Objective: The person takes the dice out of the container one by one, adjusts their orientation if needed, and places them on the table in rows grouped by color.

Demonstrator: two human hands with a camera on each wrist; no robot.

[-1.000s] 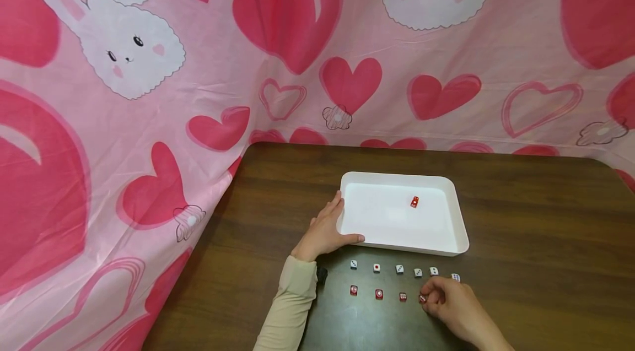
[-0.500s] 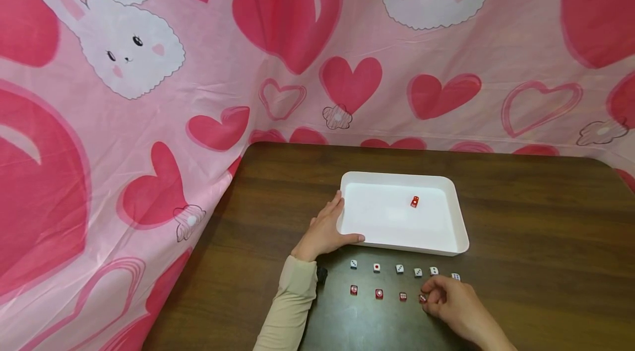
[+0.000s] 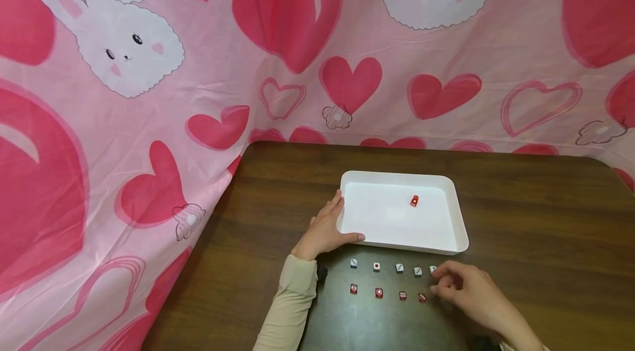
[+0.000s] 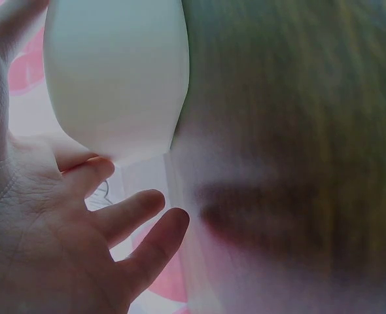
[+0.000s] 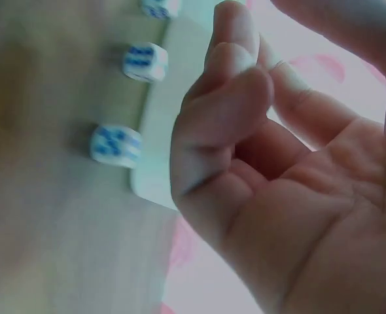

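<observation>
My left hand (image 3: 324, 230) rests at the near left corner of a white tray (image 3: 397, 247), thumb along the front rim, straight fingers against the left wall. Two red dice (image 3: 414, 201) lie together inside the tray. In front of it runs a row of white dice (image 3: 399, 268), with a row of red dice (image 3: 379, 293) nearer me. My right hand (image 3: 476, 290), fingers loosely bent and nothing seen in them, hovers beside the rightmost red die (image 3: 422, 297). It partly covers a white die (image 3: 433, 269). The right wrist view shows white dice (image 5: 116, 145) with blue pips beyond the fingers.
The dark wooden table (image 3: 536, 219) extends on both sides of the tray. A pink cloth (image 3: 213, 53) with hearts and rabbit faces hangs along the back and left edges.
My right hand has let go of the rightmost red die and moved right and slightly up, leaving that die at the end of its row. The left hand stays at the tray corner.
</observation>
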